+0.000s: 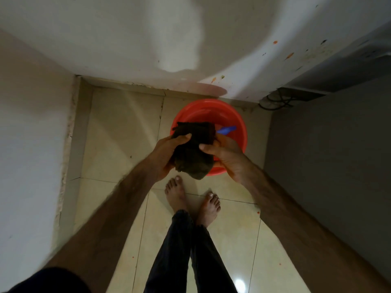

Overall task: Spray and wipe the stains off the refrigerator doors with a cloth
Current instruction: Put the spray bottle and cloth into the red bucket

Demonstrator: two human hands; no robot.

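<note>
A dark bunched cloth (193, 151) hangs above a red basin (237, 119) on the floor. My left hand (167, 153) grips its left side with the thumb on top. My right hand (226, 155) grips its right side. A blue object (227, 130), perhaps the spray bottle's top, pokes out behind the cloth inside the basin. The white refrigerator door (243, 60) rises ahead, with orange, green and dark stain spots along its right part.
My bare feet (190, 199) stand on beige floor tiles just behind the basin. A white wall (27, 123) closes the left side, a grey surface (328, 155) the right. Dark cables (277, 100) lie at the refrigerator's lower right corner.
</note>
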